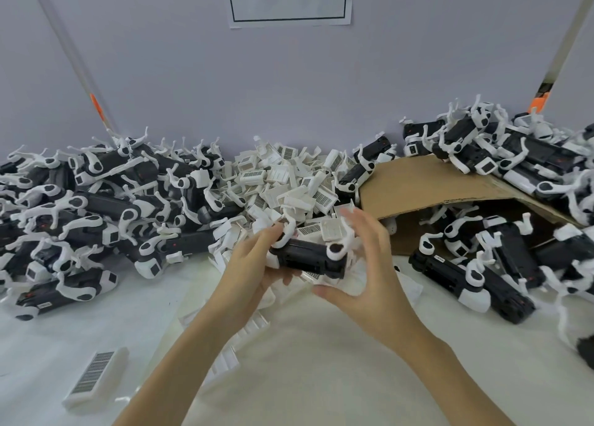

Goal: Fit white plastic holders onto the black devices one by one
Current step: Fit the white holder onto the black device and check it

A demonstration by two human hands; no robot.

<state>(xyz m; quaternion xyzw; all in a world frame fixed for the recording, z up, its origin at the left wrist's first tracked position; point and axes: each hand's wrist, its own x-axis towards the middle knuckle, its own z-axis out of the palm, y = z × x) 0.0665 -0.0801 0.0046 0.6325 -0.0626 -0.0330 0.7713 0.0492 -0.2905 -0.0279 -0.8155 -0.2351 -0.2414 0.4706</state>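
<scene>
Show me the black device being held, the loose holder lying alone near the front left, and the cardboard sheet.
black device (305, 258), head view, its dark body.
loose holder (96, 377), head view, its barcode label.
cardboard sheet (427, 181), head view, its bare top.

Bright, even, diffuse light fills the scene, with no hard shadows; only soft shade lies under the cardboard (450, 184) at right. The white tabletop (321, 361) is close to overexposed, low in detail. Wide-angle distortion bends the wall edges at upper left and upper right. The right hand (369, 271) shows slight motion blur; fine detail looks smeared throughout.
</scene>
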